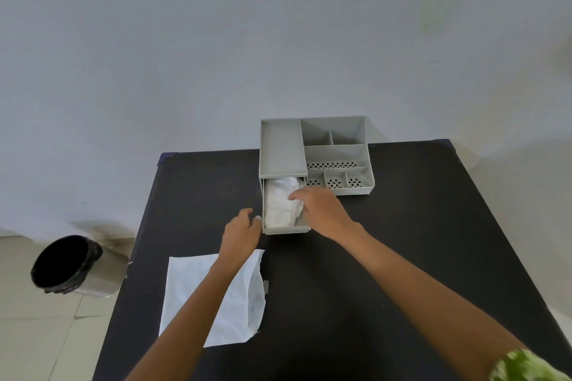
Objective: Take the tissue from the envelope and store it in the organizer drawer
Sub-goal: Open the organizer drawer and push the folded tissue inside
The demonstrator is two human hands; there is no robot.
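A grey organizer (337,145) stands at the far side of the black table (371,257). Its drawer (286,229) is pulled out toward me on the left side. A crumpled white tissue (280,204) lies inside the drawer. My right hand (322,209) rests on the tissue, fingers pressing it down on its right side. My left hand (243,233) is at the drawer's front left corner, fingers curled and touching its edge. A white envelope (244,297) lies flat on the table near me, partly under my left forearm.
A metal bin (68,266) with a black liner stands on the tiled floor left of the table. A grey wall rises behind the organizer. The organizer's open compartments on the right hold nothing visible.
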